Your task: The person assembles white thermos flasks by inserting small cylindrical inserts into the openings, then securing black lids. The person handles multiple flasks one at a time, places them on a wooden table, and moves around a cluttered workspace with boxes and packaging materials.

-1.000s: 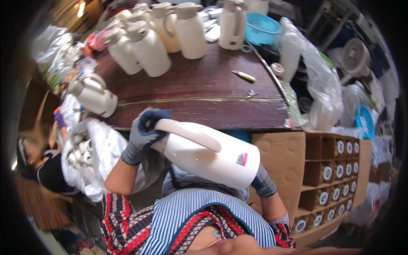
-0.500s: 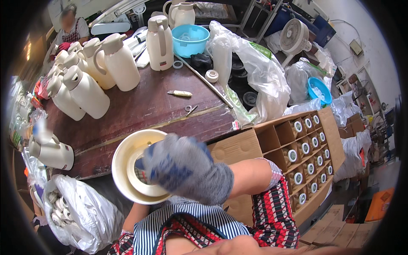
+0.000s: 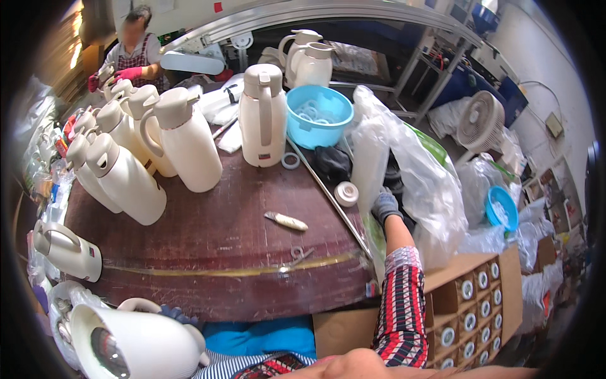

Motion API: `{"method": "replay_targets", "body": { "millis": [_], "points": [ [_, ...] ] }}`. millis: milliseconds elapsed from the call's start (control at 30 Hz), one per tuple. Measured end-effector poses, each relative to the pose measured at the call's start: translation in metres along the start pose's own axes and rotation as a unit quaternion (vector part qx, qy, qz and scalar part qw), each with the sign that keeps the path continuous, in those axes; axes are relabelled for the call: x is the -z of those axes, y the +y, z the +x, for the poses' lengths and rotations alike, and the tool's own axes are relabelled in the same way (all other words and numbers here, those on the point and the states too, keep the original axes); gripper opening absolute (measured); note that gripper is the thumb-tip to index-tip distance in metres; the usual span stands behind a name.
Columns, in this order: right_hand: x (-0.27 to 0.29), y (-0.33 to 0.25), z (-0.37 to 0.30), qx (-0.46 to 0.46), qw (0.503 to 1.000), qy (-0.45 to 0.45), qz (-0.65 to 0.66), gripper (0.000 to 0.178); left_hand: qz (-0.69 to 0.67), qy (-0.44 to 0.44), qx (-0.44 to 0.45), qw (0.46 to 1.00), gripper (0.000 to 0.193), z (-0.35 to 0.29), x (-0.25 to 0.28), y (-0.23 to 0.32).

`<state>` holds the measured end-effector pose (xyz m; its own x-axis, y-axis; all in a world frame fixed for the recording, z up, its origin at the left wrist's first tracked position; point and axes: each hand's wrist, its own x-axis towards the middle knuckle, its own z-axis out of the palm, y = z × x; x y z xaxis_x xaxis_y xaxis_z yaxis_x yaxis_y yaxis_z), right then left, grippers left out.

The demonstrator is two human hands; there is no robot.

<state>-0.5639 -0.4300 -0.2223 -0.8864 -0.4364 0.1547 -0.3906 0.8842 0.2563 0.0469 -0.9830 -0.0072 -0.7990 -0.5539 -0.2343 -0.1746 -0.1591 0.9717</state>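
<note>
At the lower left a cream vacuum jug (image 3: 142, 344) lies tipped over, its wide open base toward me and a shiny glass liner (image 3: 108, 350) inside. My left hand (image 3: 178, 314), in a blue-grey glove, is closed at its handle; the jug hides most of that hand. My right hand (image 3: 385, 206), gloved too, reaches far out into a clear plastic bag (image 3: 432, 196) holding black round parts (image 3: 392, 174). Its fingertips are lost among the bag and parts, so their grip cannot be made out.
Several cream jugs (image 3: 192, 148) stand on the dark red table (image 3: 208, 240). A knife (image 3: 287, 221), a thin rod (image 3: 331, 196), a white cap (image 3: 346, 194) and a blue basin (image 3: 320, 120) of rings are there. A divided carton (image 3: 451, 303) sits right. Another person (image 3: 132, 57) works far left.
My right hand has left the jug's open base and stretched forward into the plastic bag. The jug has shifted toward the lower left and turned. The whole view has tilted up.
</note>
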Motion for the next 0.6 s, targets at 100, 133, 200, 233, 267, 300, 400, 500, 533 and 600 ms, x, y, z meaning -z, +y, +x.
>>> {"method": "replay_targets", "body": {
  "millis": [100,133,200,233,267,300,400,500,533,600],
  "points": [
    [0.000,-0.096,0.046,0.088,0.994,-0.061,0.019,0.049,0.021,0.075,0.037,0.996,0.056,-0.023,-0.008,-0.001],
    [-0.005,-0.080,0.032,0.085,0.996,0.037,0.008,0.044,0.016,0.062,0.040,0.997,0.057,-0.011,-0.012,-0.004],
    [0.013,-0.093,0.022,0.083,0.996,-0.040,-0.013,0.037,0.016,0.066,0.045,0.997,0.058,-0.007,-0.019,-0.008],
    [0.027,-0.104,0.020,0.091,0.990,-0.101,-0.022,0.034,0.016,0.070,0.047,0.996,0.059,-0.008,-0.021,-0.012],
    [0.041,-0.090,0.014,0.094,0.983,-0.154,-0.029,0.032,0.010,0.058,0.043,0.997,0.059,-0.002,-0.025,-0.014],
    [0.060,-0.092,0.011,0.119,0.973,-0.195,-0.027,0.030,0.010,0.059,0.046,0.997,0.060,-0.003,-0.031,-0.018],
    [0.103,-0.007,-0.026,0.101,0.964,-0.245,0.022,0.029,-0.015,0.010,0.033,0.999,0.062,0.017,-0.047,-0.034],
    [0.168,0.017,-0.052,-0.097,0.983,-0.054,0.145,0.027,-0.034,-0.013,0.006,0.999,0.064,0.015,-0.062,-0.033],
    [0.194,0.020,-0.058,-0.110,0.986,-0.021,0.125,0.026,-0.049,-0.018,0.003,0.999,0.064,0.009,-0.058,-0.047],
    [0.264,-0.027,-0.077,-0.001,0.967,0.068,0.246,0.023,-0.066,-0.015,-0.014,0.998,0.066,-0.008,-0.052,-0.053]
  ]
}}
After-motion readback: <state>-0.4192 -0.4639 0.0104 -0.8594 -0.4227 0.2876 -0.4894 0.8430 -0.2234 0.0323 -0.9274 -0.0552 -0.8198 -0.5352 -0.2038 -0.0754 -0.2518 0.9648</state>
